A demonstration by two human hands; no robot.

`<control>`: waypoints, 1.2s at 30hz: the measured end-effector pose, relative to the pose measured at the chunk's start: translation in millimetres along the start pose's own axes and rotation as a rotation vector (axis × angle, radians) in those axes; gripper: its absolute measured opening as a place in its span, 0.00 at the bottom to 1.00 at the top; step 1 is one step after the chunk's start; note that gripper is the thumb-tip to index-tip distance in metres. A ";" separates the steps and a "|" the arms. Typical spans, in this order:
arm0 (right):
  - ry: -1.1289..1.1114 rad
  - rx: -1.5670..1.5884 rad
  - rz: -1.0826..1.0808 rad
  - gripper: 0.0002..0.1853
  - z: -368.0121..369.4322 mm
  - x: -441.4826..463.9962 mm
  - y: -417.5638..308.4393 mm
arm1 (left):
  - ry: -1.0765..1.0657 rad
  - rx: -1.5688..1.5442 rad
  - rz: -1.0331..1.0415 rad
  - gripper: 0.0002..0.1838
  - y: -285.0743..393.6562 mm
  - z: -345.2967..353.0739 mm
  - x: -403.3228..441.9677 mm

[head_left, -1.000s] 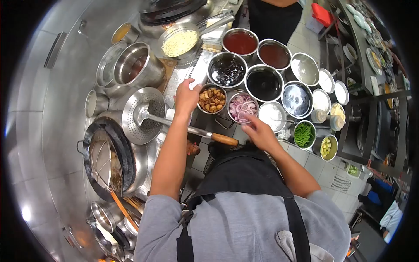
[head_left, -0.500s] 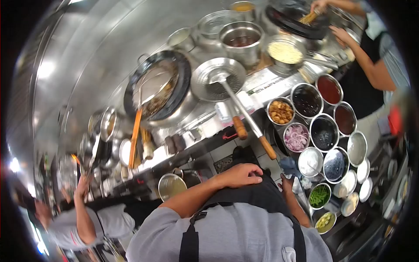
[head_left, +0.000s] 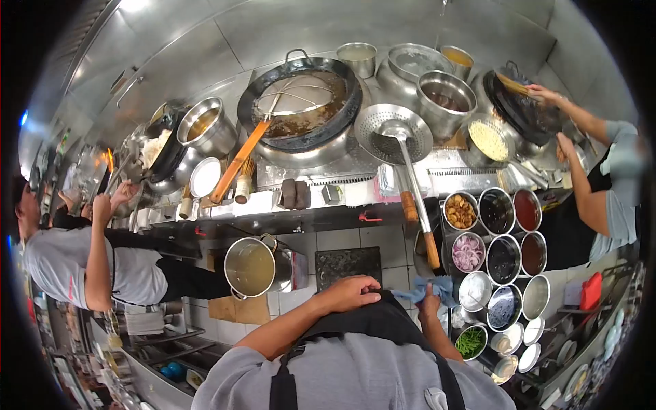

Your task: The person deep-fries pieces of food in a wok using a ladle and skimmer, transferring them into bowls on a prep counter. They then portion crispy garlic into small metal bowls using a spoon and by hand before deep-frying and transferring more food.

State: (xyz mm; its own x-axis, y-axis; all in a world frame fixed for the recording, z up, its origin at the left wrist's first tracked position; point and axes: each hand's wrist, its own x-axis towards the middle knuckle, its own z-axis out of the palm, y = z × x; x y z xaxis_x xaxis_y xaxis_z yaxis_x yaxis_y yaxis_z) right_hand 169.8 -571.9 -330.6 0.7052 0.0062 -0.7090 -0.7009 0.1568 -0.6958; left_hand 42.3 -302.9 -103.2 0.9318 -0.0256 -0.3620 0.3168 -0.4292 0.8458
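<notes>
My left hand (head_left: 348, 294) lies in front of the dark apron (head_left: 372, 316) at my waist, palm down, thumb a little apart from the fingers, holding nothing. With my right hand (head_left: 430, 302) I grip a blue cloth (head_left: 445, 290) low beside the ingredient pots; part of the fingers is hidden by the cloth. Ahead of the hands, a perforated strainer (head_left: 365, 132) rests on the stove with a ladle (head_left: 410, 160) lying in it, their wooden handles reaching over the counter edge. Sliced red onion (head_left: 468, 252) and chopped greens (head_left: 470, 343) fill pots near my right hand.
A large wok (head_left: 249, 102) of dark oil holds a round mesh skimmer (head_left: 290, 96). A stockpot (head_left: 231, 273) stands low at left. One co-worker (head_left: 130, 253) works at left; another (head_left: 591, 198) brushes a wok (head_left: 523, 109) at right. Sauce pots (head_left: 504, 260) line my right.
The view has swung level and to the left. The blue cloth is now raised and spread by my right hand. The co-worker at right has moved the brush along the wok.
</notes>
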 end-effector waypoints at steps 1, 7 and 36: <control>-0.020 0.077 0.016 0.23 10.3 -23.6 -16.2 | -0.005 0.014 0.024 0.23 -3.5 -1.3 -3.4; 0.036 -0.013 0.026 0.12 -17.5 -7.6 30.6 | 0.023 -0.035 0.037 0.24 -41.6 -11.4 -43.3; -0.334 -1.226 -0.189 0.17 -26.7 -46.5 124.1 | -0.202 0.387 0.056 0.13 -357.7 95.9 -219.7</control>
State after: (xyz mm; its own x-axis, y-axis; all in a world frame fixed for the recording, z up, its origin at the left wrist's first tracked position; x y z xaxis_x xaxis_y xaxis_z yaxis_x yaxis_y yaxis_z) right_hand 47.1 -579.0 -387.0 0.6714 0.3573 -0.6492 -0.1021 -0.8231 -0.5586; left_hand -292.8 -230.3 -363.8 0.8802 -0.2174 -0.4219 0.1416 -0.7281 0.6707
